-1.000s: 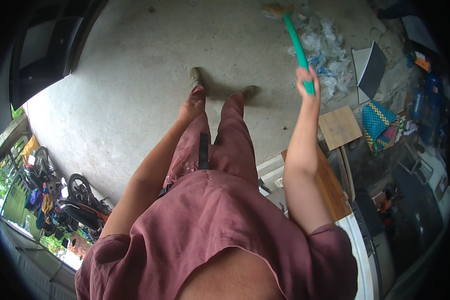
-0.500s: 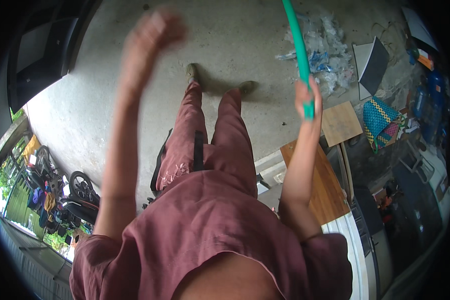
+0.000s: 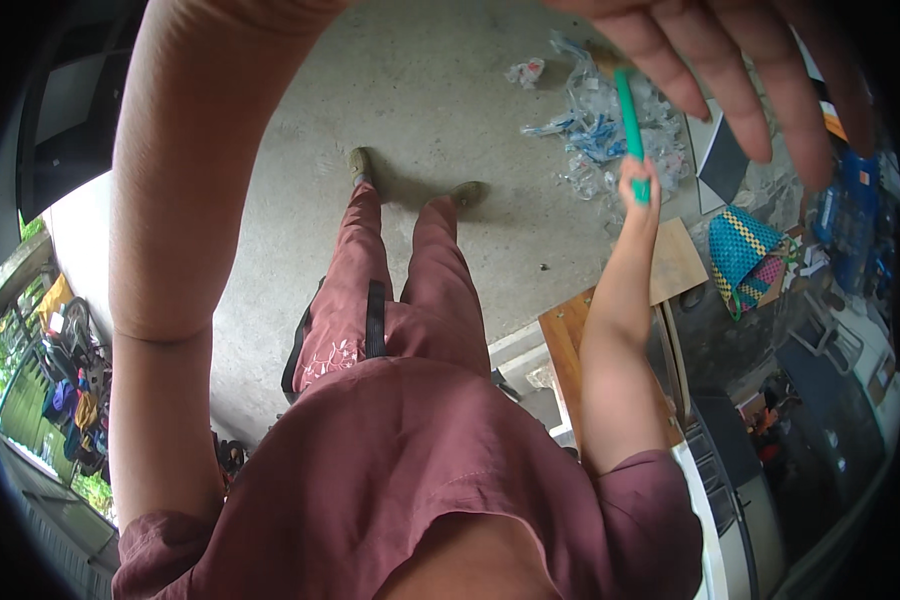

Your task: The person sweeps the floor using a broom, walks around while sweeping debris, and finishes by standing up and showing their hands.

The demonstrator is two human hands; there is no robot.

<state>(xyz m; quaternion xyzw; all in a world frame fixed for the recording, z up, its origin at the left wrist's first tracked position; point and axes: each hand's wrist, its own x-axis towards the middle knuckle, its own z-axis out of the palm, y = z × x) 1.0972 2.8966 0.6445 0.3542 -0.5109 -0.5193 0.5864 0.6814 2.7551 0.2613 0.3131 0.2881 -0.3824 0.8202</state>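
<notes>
My right hand [image 3: 640, 183] is closed around the lower end of a green-handled broom [image 3: 630, 115]. The handle points away from me over a heap of clear and blue plastic bags [image 3: 600, 135] on the concrete floor. A brownish patch, looking like the bristles, shows at its far end, partly covered by my left hand. Raised close to the camera, my left arm arches across the top left. My left hand [image 3: 735, 60] enters at the upper right with fingers spread and holding nothing; its palm is mostly cut off by the upper edge.
A dark-and-white panel [image 3: 722, 165] and a blue woven bag [image 3: 742, 245] lie right of the plastic. Wooden boards [image 3: 567, 335] stand beside my right arm. A small crumpled bag [image 3: 525, 72] lies apart on the floor. Motorcycles [image 3: 75, 345] are at the far left.
My left hand has swung up and rightward, close to the camera. My right hand has moved slightly right and away with the broom, whose brownish far end now shows over the plastic.
</notes>
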